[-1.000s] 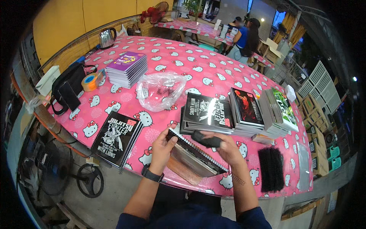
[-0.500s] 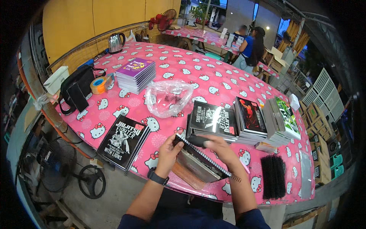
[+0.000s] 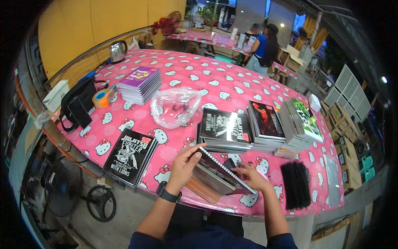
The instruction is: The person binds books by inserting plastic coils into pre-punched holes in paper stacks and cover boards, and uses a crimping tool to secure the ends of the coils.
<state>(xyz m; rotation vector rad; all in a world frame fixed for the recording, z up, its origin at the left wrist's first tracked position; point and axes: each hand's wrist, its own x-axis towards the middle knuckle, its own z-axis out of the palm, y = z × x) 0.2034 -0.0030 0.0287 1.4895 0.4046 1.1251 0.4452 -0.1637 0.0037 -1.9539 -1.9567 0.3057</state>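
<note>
Notebook (image 3: 220, 169) held coil-up on the near side of the notebook stack (image 3: 227, 126)

Left hand (image 3: 184, 166) reaches forward, thumb and fingers clamped on the notebook's far left corner. Right hand (image 3: 251, 176) angles in from the right, fingers bent beside the coil (image 3: 228, 170) at a small dark object (image 3: 229, 164) — gripped or merely touched, I cannot tell. The notebook is tilted, coiled edge uppermost — that long edge slants from the left hand, nearer the stack, rightward and away from the stack.
</note>
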